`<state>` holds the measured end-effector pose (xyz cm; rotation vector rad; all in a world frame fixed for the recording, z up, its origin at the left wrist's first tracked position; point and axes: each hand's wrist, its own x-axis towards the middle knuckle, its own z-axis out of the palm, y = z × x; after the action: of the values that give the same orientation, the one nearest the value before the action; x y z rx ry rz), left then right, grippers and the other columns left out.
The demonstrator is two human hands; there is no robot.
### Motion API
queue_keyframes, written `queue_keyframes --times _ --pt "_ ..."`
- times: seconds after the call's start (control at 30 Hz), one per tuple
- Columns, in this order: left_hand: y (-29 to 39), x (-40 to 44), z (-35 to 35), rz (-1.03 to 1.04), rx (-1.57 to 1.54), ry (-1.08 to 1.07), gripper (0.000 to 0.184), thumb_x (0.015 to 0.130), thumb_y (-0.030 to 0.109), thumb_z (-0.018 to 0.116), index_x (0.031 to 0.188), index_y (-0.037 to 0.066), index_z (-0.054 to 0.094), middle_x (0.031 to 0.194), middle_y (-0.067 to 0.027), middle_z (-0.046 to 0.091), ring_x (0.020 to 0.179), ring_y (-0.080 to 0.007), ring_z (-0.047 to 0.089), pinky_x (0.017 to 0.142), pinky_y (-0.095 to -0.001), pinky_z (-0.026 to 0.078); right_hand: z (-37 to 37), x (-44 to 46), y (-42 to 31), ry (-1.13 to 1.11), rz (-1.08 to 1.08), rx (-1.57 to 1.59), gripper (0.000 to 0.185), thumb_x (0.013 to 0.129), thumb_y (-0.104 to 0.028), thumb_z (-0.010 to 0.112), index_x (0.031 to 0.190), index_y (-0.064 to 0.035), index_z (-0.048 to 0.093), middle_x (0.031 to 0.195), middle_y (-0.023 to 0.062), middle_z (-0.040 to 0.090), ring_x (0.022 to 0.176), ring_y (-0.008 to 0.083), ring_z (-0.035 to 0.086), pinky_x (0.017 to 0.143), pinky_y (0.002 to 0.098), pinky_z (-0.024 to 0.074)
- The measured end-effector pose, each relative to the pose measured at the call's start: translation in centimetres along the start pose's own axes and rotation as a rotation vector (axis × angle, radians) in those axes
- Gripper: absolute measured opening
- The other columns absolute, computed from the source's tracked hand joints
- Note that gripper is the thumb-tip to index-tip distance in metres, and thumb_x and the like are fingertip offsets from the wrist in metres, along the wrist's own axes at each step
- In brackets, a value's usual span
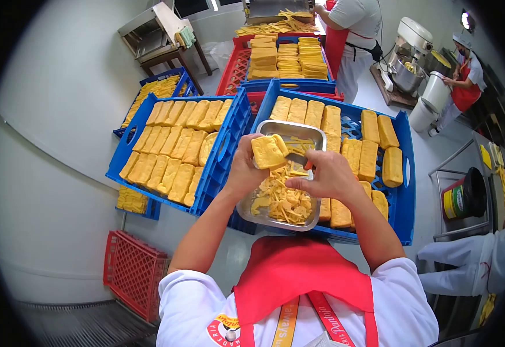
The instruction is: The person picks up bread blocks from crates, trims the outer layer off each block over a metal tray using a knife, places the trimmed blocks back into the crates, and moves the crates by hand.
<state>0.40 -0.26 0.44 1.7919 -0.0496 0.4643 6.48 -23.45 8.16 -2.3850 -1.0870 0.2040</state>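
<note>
My left hand (242,169) grips a yellow bread loaf (268,151) and holds it up over a metal tray (245,215). In my right hand (332,174) is a knife with an orange handle (308,165); its blade is hard to make out beside the loaf's right side. Thin yellow crust trimmings (287,199) lie heaped in the tray beneath both hands. The tray rests on the left part of a blue crate (404,196), which holds several more loaves (369,161).
A second blue crate (225,159) to the left is filled with rows of loaves. Behind stand a red crate (233,70) and stacked bread slices (288,61). An empty red crate (134,272) leans at lower left. Co-workers (356,40) stand at the back and right, near a mixer (411,43).
</note>
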Motion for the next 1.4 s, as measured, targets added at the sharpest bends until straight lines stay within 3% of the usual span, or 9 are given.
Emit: queue_keyframes --times 0.07,0.2,0.3,0.53,0.8,1.1,1.17,1.33,1.4 --pt "-0.1 0.2 0.1 0.085 0.11 -0.017 0.064 0.072 -0.01 0.074 0.128 0.008 0.05 0.12 -0.0051 0.059 0.115 -0.0148 0.058 0.097 -0.031 0.05 0.1 0.3 0.3 0.143 -0.026 -0.004 0.075 0.066 -0.074 0.077 0.084 -0.0028 0.064 0.077 0.0161 0.068 0.078 0.0352 0.07 0.07 0.0457 0.0518" --pt "2.0 0.2 0.4 0.29 0.38 -0.036 0.055 0.071 -0.001 0.082 0.119 0.007 0.057 0.118 -0.0097 0.057 0.114 -0.0228 0.058 0.097 -0.0338 0.049 0.1 0.6 0.3 0.158 -0.028 -0.052 0.078 0.064 -0.076 0.078 0.086 -0.0024 0.064 0.079 0.0161 0.068 0.078 0.0352 0.07 0.07 0.0457 0.052" --pt "2.7 0.2 0.6 0.292 0.372 -0.067 0.053 0.069 0.003 0.085 0.115 0.006 0.06 0.117 -0.0122 0.057 0.114 -0.0289 0.058 0.097 -0.0363 0.048 0.5 0.7 0.6 0.159 -0.09 -0.048 0.079 0.064 -0.077 0.077 0.087 -0.0022 0.065 0.08 0.0157 0.068 0.079 0.0348 0.07 0.069 0.0455 0.0522" --pt "2.9 0.2 0.8 0.291 0.36 -0.084 0.054 0.068 0.006 0.086 0.116 0.005 0.06 0.116 -0.0121 0.058 0.114 -0.03 0.058 0.096 -0.0371 0.048 1.2 1.2 1.3 0.118 -0.073 -0.064 0.074 0.066 -0.076 0.077 0.078 -0.0037 0.065 0.071 0.0156 0.066 0.072 0.0365 0.069 0.065 0.046 0.052" --pt "1.9 -0.6 2.3 0.334 0.447 0.147 0.057 0.067 -0.001 0.081 0.119 0.007 0.06 0.118 -0.0167 0.056 0.112 -0.0393 0.057 0.095 -0.0437 0.049 2.7 1.8 2.8 0.061 -0.045 0.115 0.068 0.076 -0.069 0.075 0.075 -0.0021 0.064 0.065 0.0178 0.063 0.067 0.0382 0.067 0.063 0.0455 0.0508" --pt "0.9 -0.9 3.7 0.422 0.494 0.334 0.058 0.068 0.0 0.081 0.12 0.01 0.06 0.119 -0.016 0.052 0.116 -0.0387 0.052 0.1 -0.0453 0.046 4.2 1.9 2.3 0.081 0.056 0.328 0.07 0.09 -0.069 0.059 0.073 -0.0005 0.064 0.064 0.0221 0.064 0.065 0.0411 0.066 0.062 0.0493 0.0512" --pt "0.5 -0.6 3.0 0.433 0.53 0.333 0.058 0.067 0.0 0.081 0.12 0.011 0.06 0.118 -0.0155 0.052 0.116 -0.0384 0.053 0.101 -0.0455 0.045 4.2 1.6 2.1 0.046 0.009 0.276 0.07 0.088 -0.067 0.064 0.077 0.0014 0.065 0.059 0.0189 0.061 0.058 0.0333 0.064 0.057 0.0435 0.0489" --pt "-0.2 -0.8 1.5 0.47 0.655 0.293 0.054 0.068 0.0 0.078 0.119 0.012 0.063 0.116 -0.0125 0.053 0.117 -0.036 0.053 0.104 -0.0485 0.043 3.1 1.5 1.1 0.2 0.015 0.223 0.076 0.076 -0.075 0.071 0.076 0.0013 0.064 0.061 0.0184 0.061 0.06 0.0329 0.065 0.058 0.0419 0.0505" --pt "0.1 -0.7 1.6 0.624 0.831 0.292 0.044 0.074 0.005 0.074 0.116 0.014 0.066 0.114 -0.0102 0.054 0.117 -0.0334 0.053 0.106 -0.051 0.04 3.0 1.6 0.4 0.234 0.032 0.234 0.079 0.072 -0.077 0.073 0.076 0.0012 0.064 0.061 0.0179 0.061 0.06 0.0325 0.065 0.059 0.0415 0.051"
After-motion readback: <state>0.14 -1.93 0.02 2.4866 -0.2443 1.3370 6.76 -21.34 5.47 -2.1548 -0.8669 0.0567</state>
